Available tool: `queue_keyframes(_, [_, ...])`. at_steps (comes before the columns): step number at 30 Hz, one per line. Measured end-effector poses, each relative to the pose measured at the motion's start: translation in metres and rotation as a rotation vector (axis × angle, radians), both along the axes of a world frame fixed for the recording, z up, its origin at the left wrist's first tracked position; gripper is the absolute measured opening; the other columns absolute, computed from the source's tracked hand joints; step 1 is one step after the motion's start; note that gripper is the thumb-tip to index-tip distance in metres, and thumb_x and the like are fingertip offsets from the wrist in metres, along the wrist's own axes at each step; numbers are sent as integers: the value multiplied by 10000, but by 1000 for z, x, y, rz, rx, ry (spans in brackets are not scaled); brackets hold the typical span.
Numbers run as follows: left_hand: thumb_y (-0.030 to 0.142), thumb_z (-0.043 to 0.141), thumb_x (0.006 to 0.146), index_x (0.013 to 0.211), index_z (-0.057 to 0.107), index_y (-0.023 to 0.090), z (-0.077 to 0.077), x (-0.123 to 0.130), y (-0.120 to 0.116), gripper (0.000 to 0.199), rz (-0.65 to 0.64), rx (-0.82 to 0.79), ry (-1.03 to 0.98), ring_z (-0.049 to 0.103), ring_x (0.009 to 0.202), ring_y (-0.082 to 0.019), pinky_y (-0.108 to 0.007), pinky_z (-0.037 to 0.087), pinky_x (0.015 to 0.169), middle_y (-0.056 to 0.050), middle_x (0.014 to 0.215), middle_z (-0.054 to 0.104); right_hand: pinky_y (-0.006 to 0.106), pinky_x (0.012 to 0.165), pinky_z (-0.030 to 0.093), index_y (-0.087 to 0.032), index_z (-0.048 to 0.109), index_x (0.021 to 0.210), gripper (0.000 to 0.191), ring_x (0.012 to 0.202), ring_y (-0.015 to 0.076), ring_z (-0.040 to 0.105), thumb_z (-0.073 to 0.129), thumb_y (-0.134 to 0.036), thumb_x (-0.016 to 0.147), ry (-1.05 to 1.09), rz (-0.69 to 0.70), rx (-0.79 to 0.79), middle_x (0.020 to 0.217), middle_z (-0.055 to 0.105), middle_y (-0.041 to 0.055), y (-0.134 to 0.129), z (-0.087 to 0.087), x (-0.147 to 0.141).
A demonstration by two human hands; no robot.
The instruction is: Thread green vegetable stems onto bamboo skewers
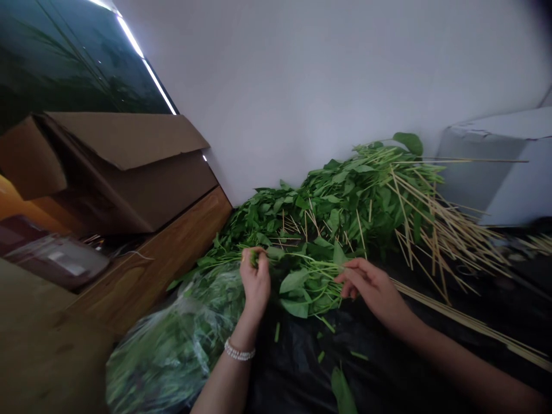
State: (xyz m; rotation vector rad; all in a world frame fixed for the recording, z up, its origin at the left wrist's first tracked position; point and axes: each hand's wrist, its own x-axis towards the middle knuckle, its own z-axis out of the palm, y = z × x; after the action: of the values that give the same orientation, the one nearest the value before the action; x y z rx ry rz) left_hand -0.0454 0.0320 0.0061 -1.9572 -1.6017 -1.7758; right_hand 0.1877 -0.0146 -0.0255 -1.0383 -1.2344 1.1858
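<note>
My left hand, a beaded bracelet on its wrist, is closed, with a bit of green stem showing between its fingers. My right hand pinches the ends of thin green stems, to the right of a small bunch of leafy greens. This bunch lies between my two hands, its broad leaves toward the left. Beside my left forearm is a clear plastic bag full of leafy greens. Beyond both hands rises a large heap of leafy stems with many thin sticks at its right.
Cut stem pieces and a loose leaf lie on the black plastic sheet. Long thin sticks stretch along the right. An open cardboard box stands on the left by a wooden board. A white box sits against the wall.
</note>
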Motion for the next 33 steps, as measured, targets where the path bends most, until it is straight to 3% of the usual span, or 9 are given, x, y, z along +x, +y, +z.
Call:
queue_keyframes(3, [203, 441, 903, 823, 561, 194, 2, -11, 4, 145, 59, 59, -8, 551, 922, -175, -309, 428, 833, -38, 937, 575, 269, 543, 468, -208, 525, 926, 285, 587, 131, 621, 532, -487, 872, -47, -17, 31, 850, 705, 40, 1, -5, 1])
queue_keyframes(6, [225, 424, 939, 902, 565, 199, 2, -6, -3, 148, -3, 27, 75, 572, 797, -156, -281, 443, 739, -16, 849, 602, 276, 575, 481, -220, 532, 976, 226, 616, 134, 637, 495, -431, 906, -173, -15, 96, 889, 705, 29, -1, -11, 0])
queue_keyframes(9, [279, 516, 929, 952, 603, 194, 2, 6, -14, 123, -129, 51, 343, 586, 779, -163, -292, 443, 736, -19, 819, 626, 284, 610, 500, -227, 540, 980, 188, 622, 137, 647, 469, -391, 922, -293, -33, 172, 883, 708, 22, -4, -13, -1])
queue_keyframes(13, [383, 587, 898, 1105, 636, 216, 3, 21, -22, 270, -301, 20, 693, 598, 802, -174, -308, 431, 719, -45, 879, 641, 278, 627, 507, -227, 548, 993, 165, 629, 143, 658, 450, -346, 932, -403, -53, 281, 814, 710, 10, -7, -12, -2])
queue_keyframes(19, [320, 496, 950, 1177, 607, 234, 3, 26, -24, 267, -401, -146, 921, 582, 859, -193, -343, 405, 755, -37, 945, 680, 247, 597, 499, -232, 560, 1019, 181, 626, 131, 652, 422, -335, 964, -514, -59, 417, 764, 694, -9, -10, -13, -2])
queue_keyframes(23, [287, 509, 935, 1168, 597, 211, 1, 25, -25, 260, -383, -148, 950, 563, 868, -207, -352, 391, 761, -48, 952, 674, 241, 631, 512, -216, 555, 1096, 205, 670, 132, 666, 408, -302, 982, -611, -123, 523, 798, 704, 2, -6, -19, 0])
queue_keyframes(26, [259, 531, 900, 1060, 631, 197, 0, 27, -26, 199, -368, -116, 973, 558, 838, -212, -355, 382, 749, -49, 891, 665, 272, 695, 507, -182, 549, 1141, 231, 753, 156, 673, 385, -228, 984, -863, -175, 686, 905, 712, 50, -3, -24, 0])
queue_keyframes(28, [255, 549, 863, 946, 652, 192, -1, 31, -28, 147, -358, -97, 942, 555, 788, -209, -348, 376, 721, -45, 813, 648, 283, 661, 478, -171, 581, 1020, 208, 693, 164, 643, 383, -150, 962, -1090, -186, 770, 802, 683, 49, -3, -25, -3])
queue_keyframes(33, [176, 490, 795, 706, 612, 185, 1, 30, -24, 151, -326, -168, 511, 541, 666, -164, -295, 396, 657, -16, 673, 585, 292, 581, 387, -196, 536, 787, 199, 580, 156, 548, 421, -66, 884, -1361, -258, 871, 639, 568, 15, -7, -18, -10])
